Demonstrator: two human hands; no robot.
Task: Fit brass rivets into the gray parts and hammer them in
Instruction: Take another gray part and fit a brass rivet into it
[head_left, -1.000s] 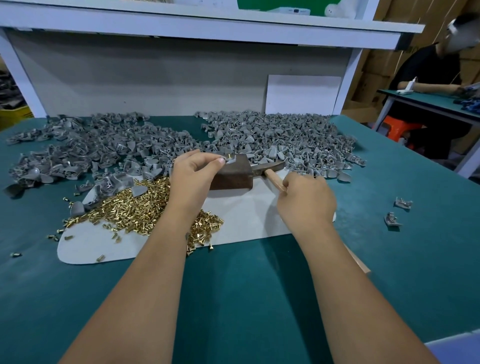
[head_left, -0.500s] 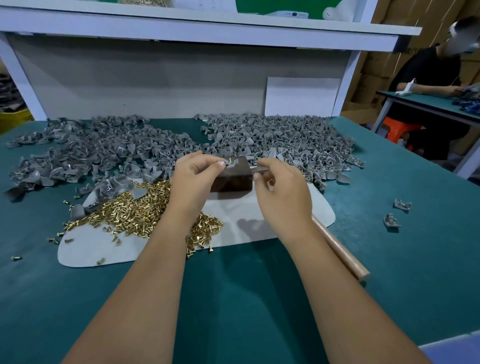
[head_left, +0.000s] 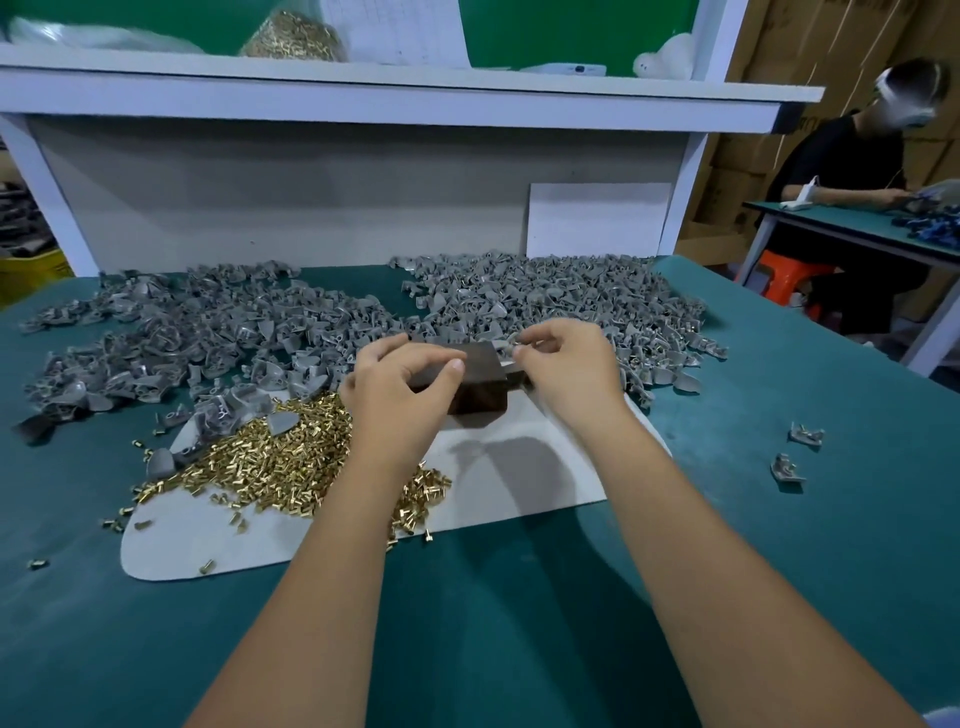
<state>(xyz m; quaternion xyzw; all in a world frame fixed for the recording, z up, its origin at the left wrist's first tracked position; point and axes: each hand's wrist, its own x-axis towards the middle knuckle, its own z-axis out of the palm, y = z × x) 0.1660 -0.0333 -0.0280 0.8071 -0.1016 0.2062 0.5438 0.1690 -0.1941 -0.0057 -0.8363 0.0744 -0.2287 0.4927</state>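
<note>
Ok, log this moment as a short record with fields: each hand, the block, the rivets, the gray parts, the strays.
left hand: hovers curled over the dark block; holding anything, cannot tell
right hand: pinches a gray part at the block's right edge
dark block: on the white mat
brass rivets: loose heap on the mat's left side
gray parts piles: spread across the back of the green table
stray gray parts: two, apart, at the right

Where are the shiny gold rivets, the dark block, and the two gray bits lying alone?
gold rivets (head_left: 270, 467), head view, middle of the heap
dark block (head_left: 480, 387), head view, front face
two gray bits (head_left: 805, 435), head view, upper bit
</note>
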